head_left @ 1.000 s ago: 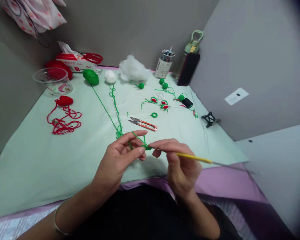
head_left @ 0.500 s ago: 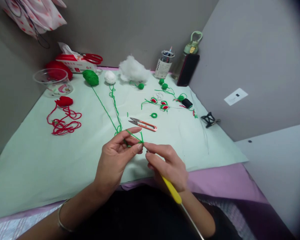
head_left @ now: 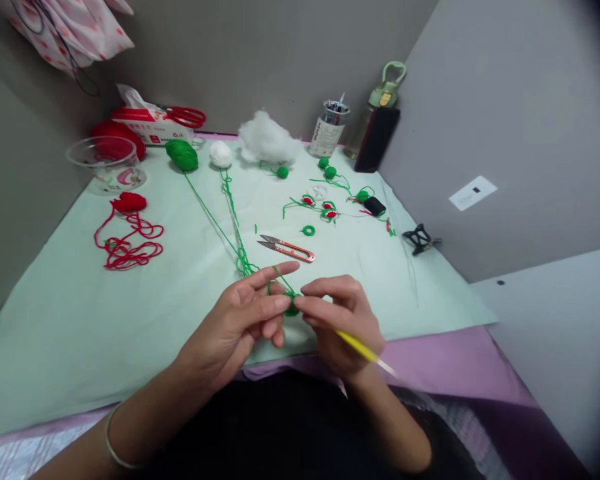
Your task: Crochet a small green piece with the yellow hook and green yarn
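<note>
Between thumb and fingers, my left hand (head_left: 247,310) pinches a small green crocheted piece (head_left: 292,307), with green yarn passing over its raised index finger. My right hand (head_left: 343,320) is closed round a crochet hook (head_left: 359,345) with a yellow handle; its tip is hidden by the fingers. Thumb and index of that hand meet the green piece from the right. The yarn runs up the table to a green ball (head_left: 182,155). Just beyond my hands lie thread snips (head_left: 287,249) with orange handles. A small green ring (head_left: 308,231) rests behind them.
A white yarn ball (head_left: 221,155) and fluffy stuffing (head_left: 267,140) sit at the back. Red yarn (head_left: 133,250) lies loose on the left, near a clear tub (head_left: 105,167). Small crocheted pieces (head_left: 329,212), a phone (head_left: 377,140) and a black clip (head_left: 419,239) are on the right.
Both hands have shifted slightly right and turned, bringing more of the green piece into sight. The hook's handle has swung to a flatter angle, and the yarn is drawn further right.
</note>
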The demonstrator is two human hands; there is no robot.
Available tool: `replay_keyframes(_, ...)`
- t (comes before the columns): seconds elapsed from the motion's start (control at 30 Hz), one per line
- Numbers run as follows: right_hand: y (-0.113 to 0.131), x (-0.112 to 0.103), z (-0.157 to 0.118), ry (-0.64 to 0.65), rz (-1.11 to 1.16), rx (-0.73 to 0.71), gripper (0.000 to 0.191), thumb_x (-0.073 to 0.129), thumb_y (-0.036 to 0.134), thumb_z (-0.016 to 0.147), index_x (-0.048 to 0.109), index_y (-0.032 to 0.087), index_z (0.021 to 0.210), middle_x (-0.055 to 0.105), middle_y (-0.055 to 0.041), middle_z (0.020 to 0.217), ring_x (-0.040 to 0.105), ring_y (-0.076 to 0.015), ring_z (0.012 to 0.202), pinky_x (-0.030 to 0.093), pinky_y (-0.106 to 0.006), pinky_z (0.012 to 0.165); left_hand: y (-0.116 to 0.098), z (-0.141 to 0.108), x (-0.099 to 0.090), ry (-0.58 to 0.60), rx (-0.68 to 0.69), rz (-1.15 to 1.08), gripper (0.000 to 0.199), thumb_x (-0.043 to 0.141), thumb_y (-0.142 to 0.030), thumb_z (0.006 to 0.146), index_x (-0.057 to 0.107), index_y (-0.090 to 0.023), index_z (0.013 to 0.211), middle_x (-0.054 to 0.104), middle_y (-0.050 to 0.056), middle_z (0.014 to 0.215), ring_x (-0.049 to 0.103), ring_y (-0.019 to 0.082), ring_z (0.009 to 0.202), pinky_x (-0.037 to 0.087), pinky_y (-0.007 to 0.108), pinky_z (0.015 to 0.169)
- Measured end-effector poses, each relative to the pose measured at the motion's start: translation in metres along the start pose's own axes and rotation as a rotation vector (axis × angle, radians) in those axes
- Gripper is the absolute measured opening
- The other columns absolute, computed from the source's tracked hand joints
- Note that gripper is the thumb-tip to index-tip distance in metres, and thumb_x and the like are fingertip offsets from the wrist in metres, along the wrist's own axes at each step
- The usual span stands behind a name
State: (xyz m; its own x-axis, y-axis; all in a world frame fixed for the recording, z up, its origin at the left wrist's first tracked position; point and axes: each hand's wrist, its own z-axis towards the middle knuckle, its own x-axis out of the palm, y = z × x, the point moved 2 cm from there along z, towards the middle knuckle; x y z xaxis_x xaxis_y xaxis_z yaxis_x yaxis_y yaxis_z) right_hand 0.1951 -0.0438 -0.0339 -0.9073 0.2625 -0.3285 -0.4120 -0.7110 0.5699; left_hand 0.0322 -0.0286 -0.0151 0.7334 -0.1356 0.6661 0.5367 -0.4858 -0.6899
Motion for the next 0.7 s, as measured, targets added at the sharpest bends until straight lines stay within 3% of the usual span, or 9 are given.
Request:
replay_keyframes(0.13, 0.002, -0.006, 0.01, -0.126, 0.295, 0.146, 0.021, 0.058, 0.019, 0.099, 0.076, 0.026, 0.107, 0.069, -0.005, 0.091, 0.067, -0.0175, 0.077, 0.056, -0.033, 0.063, -0.005, 0.0, -0.004, -0.085, 0.125, 0.074, 0.036, 0.079, -0.015, 0.081, 0.076, -0.02, 0.117, 0.055, -0.005, 0.079, 0.045, -0.001, 0.046, 0.049, 0.014, 0.045)
replay_keyframes(0.23, 0.0, -0.005, 0.011, -0.16, 0.458, 0.243, 0.018, 0.058, 0.022, 0.1, 0.075, 0.026, 0.101, 0.067, -0.0027, 0.085, 0.063, -0.0153, 0.068, 0.053, -0.032, 0.06, -0.005, 0.0, -0.003, -0.072, 0.153, 0.124, 0.038, 0.08, -0.016, 0.081, 0.076, -0.024, 0.117, 0.058, -0.005, 0.084, 0.05, 0.0, 0.047, 0.053, 0.017, 0.047)
replay_keyframes(0.43, -0.002, 0.004, 0.012, -0.115, 0.548, 0.311, 0.015, 0.06, 0.024, 0.099, 0.075, 0.024, 0.1, 0.07, -0.0037, 0.09, 0.063, -0.0135, 0.069, 0.053, -0.03, 0.061, 0.002, -0.002, 0.002, -0.011, 0.142, 0.125, 0.036, 0.08, -0.017, 0.081, 0.076, -0.024, 0.116, 0.056, -0.005, 0.08, 0.053, 0.002, 0.049, 0.056, 0.019, 0.05)
replay_keyframes(0.6, -0.001, 0.011, 0.01, -0.067, 0.497, 0.326, 0.015, 0.061, 0.03, 0.099, 0.075, 0.024, 0.099, 0.073, -0.0054, 0.091, 0.07, -0.0193, 0.089, 0.059, -0.035, 0.073, 0.008, -0.002, 0.003, 0.003, 0.132, 0.131, 0.039, 0.081, -0.016, 0.08, 0.074, -0.023, 0.118, 0.059, -0.005, 0.079, 0.054, 0.003, 0.051, 0.057, 0.019, 0.053)
replay_keyframes(0.7, -0.002, 0.012, 0.009, -0.058, 0.552, 0.35, 0.014, 0.062, 0.028, 0.099, 0.075, 0.025, 0.1, 0.075, -0.0055, 0.093, 0.07, -0.0192, 0.09, 0.059, -0.034, 0.073, 0.009, -0.001, 0.003, -0.005, 0.131, 0.123, 0.042, 0.081, -0.016, 0.081, 0.072, -0.023, 0.121, 0.057, -0.005, 0.076, 0.054, 0.004, 0.052, 0.056, 0.019, 0.053)
